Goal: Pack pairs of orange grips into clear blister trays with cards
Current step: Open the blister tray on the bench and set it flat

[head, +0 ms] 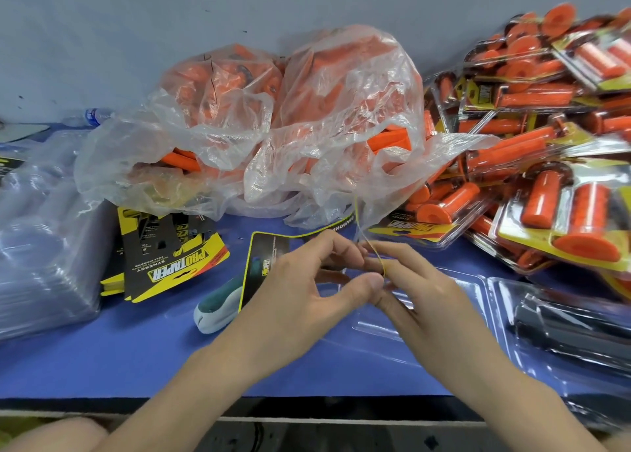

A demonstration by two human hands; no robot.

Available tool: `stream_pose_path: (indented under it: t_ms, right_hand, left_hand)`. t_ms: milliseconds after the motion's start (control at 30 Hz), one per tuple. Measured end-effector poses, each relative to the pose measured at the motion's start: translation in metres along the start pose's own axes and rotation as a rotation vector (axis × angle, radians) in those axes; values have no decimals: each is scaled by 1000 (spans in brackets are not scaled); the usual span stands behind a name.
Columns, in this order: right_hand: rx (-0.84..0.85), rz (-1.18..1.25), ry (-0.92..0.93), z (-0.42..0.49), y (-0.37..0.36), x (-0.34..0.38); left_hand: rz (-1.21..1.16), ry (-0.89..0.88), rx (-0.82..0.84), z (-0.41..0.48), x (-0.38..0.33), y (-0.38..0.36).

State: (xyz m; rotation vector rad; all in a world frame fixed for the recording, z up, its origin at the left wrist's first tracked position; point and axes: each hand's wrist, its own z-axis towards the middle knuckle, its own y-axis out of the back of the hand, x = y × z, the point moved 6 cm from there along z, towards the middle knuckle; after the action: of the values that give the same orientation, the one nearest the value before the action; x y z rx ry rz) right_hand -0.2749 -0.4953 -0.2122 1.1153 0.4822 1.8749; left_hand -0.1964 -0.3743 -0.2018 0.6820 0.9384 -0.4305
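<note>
Likely a prep step: both hands meet over a card (269, 246) and an empty clear blister tray (426, 328) mid-table, working a thin yellow band (357, 219). Left hand (307, 281) is curled, fingertips & thumb pinching the band. Right hand (423, 294) has fingers near straight w/ the band looped across them; can't tell if it grips. Next move: get the band off, then pull a pair of orange grips (389, 140) from the crumpled plastic bag (239, 120) behind. Grips look tubular, textured, flanged at one end
</note>
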Motion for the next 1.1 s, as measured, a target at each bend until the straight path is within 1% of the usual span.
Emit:
stream_pose_path:
  t_ms: [133, 267, 500, 600, 800, 933, 1100]
  right_hand:
    - [64, -125, 21, -2, -5, 2]
    - [157, -79, 8, -1, -9, 1]
    - [266, 82, 11, -1, -12, 0]
    - [301, 141, 2, -1, -11, -1]
    - [322, 182, 14, -1, -8, 3]
    - [349, 262, -7, -2, -9, 5]
    - [335, 372, -19, -2, -8, 6]
  left_hand:
    - [165, -86, 57, -2, -1, -5]
    - [199, -76, 74, -2, 1, -6]
    - [181, -89, 144, -1, -2, -8]
    - [144, -77, 138, 0, -3, -6]
    - [44, 4, 125, 0, 1, -2]
    - [9, 27, 134, 0, 1, 0]
    - [-41, 54, 115, 0, 2, -1]
